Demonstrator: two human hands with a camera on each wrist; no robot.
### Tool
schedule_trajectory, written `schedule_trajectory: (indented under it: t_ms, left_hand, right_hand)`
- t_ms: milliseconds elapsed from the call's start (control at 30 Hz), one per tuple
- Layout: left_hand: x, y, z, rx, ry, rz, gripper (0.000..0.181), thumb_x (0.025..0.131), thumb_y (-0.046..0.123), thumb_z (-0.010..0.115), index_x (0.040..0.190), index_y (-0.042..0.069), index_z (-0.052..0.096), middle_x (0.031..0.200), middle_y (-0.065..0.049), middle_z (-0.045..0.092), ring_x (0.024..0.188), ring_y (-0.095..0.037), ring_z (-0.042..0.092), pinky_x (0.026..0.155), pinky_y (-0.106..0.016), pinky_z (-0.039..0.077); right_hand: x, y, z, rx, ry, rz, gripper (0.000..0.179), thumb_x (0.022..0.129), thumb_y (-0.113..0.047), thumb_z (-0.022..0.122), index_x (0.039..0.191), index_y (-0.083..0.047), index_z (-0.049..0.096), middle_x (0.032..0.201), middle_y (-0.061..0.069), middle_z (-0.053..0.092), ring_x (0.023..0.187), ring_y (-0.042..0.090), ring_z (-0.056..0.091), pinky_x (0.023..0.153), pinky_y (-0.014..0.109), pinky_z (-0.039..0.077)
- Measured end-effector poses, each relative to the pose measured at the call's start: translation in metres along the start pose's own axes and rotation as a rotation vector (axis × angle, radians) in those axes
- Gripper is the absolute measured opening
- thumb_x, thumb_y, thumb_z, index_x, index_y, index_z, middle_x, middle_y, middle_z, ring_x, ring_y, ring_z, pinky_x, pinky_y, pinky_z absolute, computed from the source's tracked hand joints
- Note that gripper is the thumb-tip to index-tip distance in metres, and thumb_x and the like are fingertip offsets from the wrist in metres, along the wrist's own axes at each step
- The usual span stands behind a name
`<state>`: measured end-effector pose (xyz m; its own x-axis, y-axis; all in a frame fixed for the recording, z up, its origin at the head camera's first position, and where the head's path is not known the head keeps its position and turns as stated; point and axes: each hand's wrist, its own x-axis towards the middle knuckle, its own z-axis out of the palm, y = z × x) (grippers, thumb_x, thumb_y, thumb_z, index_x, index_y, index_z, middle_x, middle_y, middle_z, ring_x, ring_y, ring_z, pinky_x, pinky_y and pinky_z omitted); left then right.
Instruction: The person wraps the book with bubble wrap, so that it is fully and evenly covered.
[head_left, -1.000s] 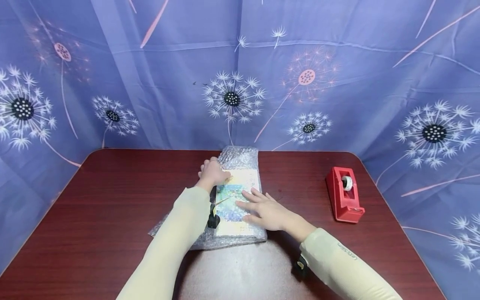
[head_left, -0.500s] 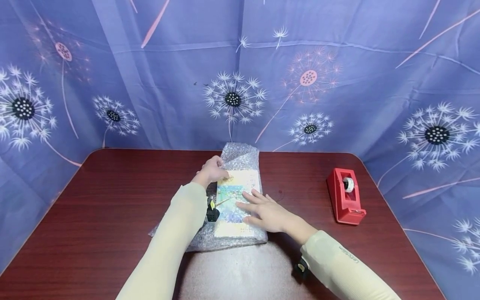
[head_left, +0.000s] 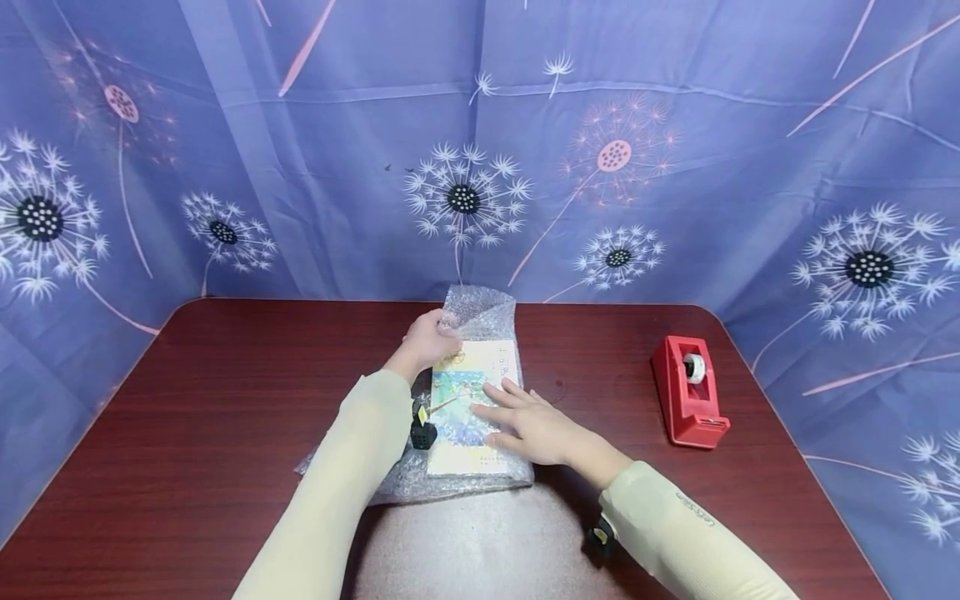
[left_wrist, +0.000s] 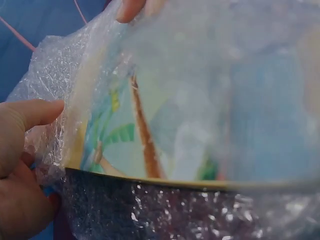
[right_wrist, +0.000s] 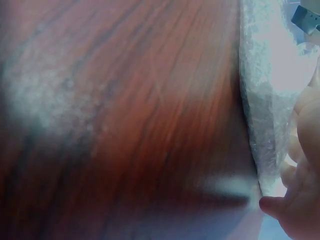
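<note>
A book (head_left: 459, 423) with a pale yellow and blue-green cover lies under clear bubble wrap (head_left: 480, 307) in the middle of the table. At its far left corner, my left hand (head_left: 429, 340) pinches the wrap between thumb and fingers. The left wrist view shows that hand (left_wrist: 22, 130) at the wrap beside the book's edge, with a palm tree printed on the cover (left_wrist: 145, 130). My right hand (head_left: 538, 427) rests on the right part of the book, its fingers spread. In the right wrist view, the right hand (right_wrist: 307, 150) lies along the wrap's edge (right_wrist: 262, 115).
A red tape dispenser (head_left: 690, 392) with a white roll stands at the right of the dark red wooden table (head_left: 225, 400). More bubble wrap (head_left: 420, 483) extends toward the near left, partly under the left forearm. A blue dandelion-print curtain (head_left: 337, 167) hangs behind the table.
My left hand has shifted slightly, and its fingers now pinch the wrap at the book's far left corner. The far end of the wrap has risen a little. My right hand stays in place.
</note>
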<state>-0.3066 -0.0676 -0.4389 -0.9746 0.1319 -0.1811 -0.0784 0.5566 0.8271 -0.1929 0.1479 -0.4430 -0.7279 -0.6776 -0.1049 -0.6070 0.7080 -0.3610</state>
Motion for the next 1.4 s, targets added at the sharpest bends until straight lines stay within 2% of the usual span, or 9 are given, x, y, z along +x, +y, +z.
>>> schedule_trajectory:
  t_ms: [100, 200, 267, 400, 600, 700, 833, 1167, 1400]
  left_hand:
    - [-0.002, 0.0, 0.0, 0.013, -0.041, 0.042, 0.041, 0.087, 0.016, 0.065, 0.127, 0.014, 0.059, 0.126, -0.01, 0.061, 0.122, -0.029, 0.053, 0.113, -0.056, 0.024]
    - [-0.005, 0.001, 0.002, 0.081, -0.057, 0.106, 0.028, 0.09, 0.018, 0.063, 0.117, 0.013, 0.065, 0.123, -0.009, 0.063, 0.12, -0.029, 0.054, 0.113, -0.061, 0.017]
    - [-0.007, 0.004, 0.004, 0.105, -0.061, 0.141, 0.024, 0.09, 0.017, 0.062, 0.112, 0.011, 0.066, 0.118, -0.01, 0.064, 0.116, -0.029, 0.056, 0.11, -0.056, 0.027]
    - [-0.013, 0.007, 0.01, 0.165, -0.076, 0.201, 0.03, 0.09, 0.014, 0.061, 0.118, 0.004, 0.059, 0.118, -0.015, 0.063, 0.112, -0.03, 0.059, 0.096, -0.043, 0.047]
    - [-0.02, 0.008, 0.016, 0.357, -0.107, 0.298, 0.054, 0.091, 0.015, 0.06, 0.142, 0.013, 0.043, 0.117, -0.016, 0.062, 0.098, -0.027, 0.06, 0.097, -0.043, 0.045]
    - [-0.025, 0.01, 0.018, 0.489, -0.16, 0.379, 0.056, 0.092, 0.013, 0.057, 0.145, 0.017, 0.039, 0.124, -0.015, 0.058, 0.106, -0.029, 0.058, 0.102, -0.049, 0.04]
    - [-0.032, 0.014, 0.021, 0.588, -0.203, 0.448, 0.053, 0.095, 0.009, 0.052, 0.145, 0.023, 0.04, 0.147, -0.012, 0.042, 0.135, -0.033, 0.04, 0.111, -0.057, 0.028]
    - [-0.046, 0.015, 0.026, 0.793, -0.266, 0.389, 0.047, 0.098, 0.015, 0.046, 0.143, 0.028, 0.043, 0.155, -0.001, 0.026, 0.145, -0.036, 0.017, 0.118, -0.052, 0.013]
    - [-0.052, 0.017, 0.029, 0.811, -0.347, 0.332, 0.05, 0.099, 0.026, 0.044, 0.147, 0.031, 0.032, 0.159, -0.001, 0.009, 0.147, -0.035, 0.004, 0.118, -0.052, 0.006]
  right_hand:
    - [0.0, 0.0, 0.001, -0.004, 0.001, -0.001, 0.05, 0.097, -0.044, 0.047, 0.144, -0.029, 0.041, 0.158, 0.004, 0.022, 0.146, 0.032, 0.012, 0.11, 0.065, 0.02]
    - [0.0, -0.001, 0.001, -0.003, -0.001, 0.0, 0.05, 0.097, -0.044, 0.047, 0.144, -0.029, 0.041, 0.158, 0.005, 0.022, 0.146, 0.033, 0.012, 0.11, 0.065, 0.02]
    - [-0.001, -0.001, 0.0, 0.0, -0.001, 0.002, 0.05, 0.097, -0.043, 0.047, 0.144, -0.028, 0.041, 0.157, 0.005, 0.022, 0.146, 0.033, 0.012, 0.11, 0.065, 0.02]
    - [-0.001, -0.001, 0.0, 0.008, 0.001, 0.004, 0.05, 0.097, -0.043, 0.048, 0.144, -0.028, 0.041, 0.157, 0.006, 0.023, 0.146, 0.034, 0.013, 0.111, 0.064, 0.02]
    - [0.001, 0.0, 0.004, 0.0, 0.007, -0.002, 0.05, 0.097, -0.043, 0.047, 0.144, -0.028, 0.041, 0.157, 0.005, 0.023, 0.146, 0.034, 0.013, 0.11, 0.064, 0.021]
    - [0.001, 0.001, 0.005, 0.005, 0.01, -0.007, 0.05, 0.096, -0.043, 0.048, 0.143, -0.027, 0.042, 0.157, 0.006, 0.024, 0.145, 0.035, 0.014, 0.11, 0.065, 0.022]
    - [0.001, 0.002, 0.004, 0.006, 0.027, -0.022, 0.049, 0.096, -0.041, 0.05, 0.142, -0.026, 0.044, 0.156, 0.007, 0.026, 0.145, 0.036, 0.017, 0.108, 0.066, 0.023]
    - [0.002, 0.001, 0.004, -0.021, 0.019, -0.011, 0.051, 0.097, -0.044, 0.045, 0.145, -0.027, 0.04, 0.156, 0.006, 0.025, 0.145, 0.033, 0.015, 0.11, 0.064, 0.022]
    - [-0.002, -0.001, 0.011, -0.182, 0.116, 0.009, 0.053, 0.096, -0.05, 0.043, 0.144, -0.028, 0.04, 0.153, 0.006, 0.034, 0.143, 0.032, 0.025, 0.111, 0.06, 0.024]
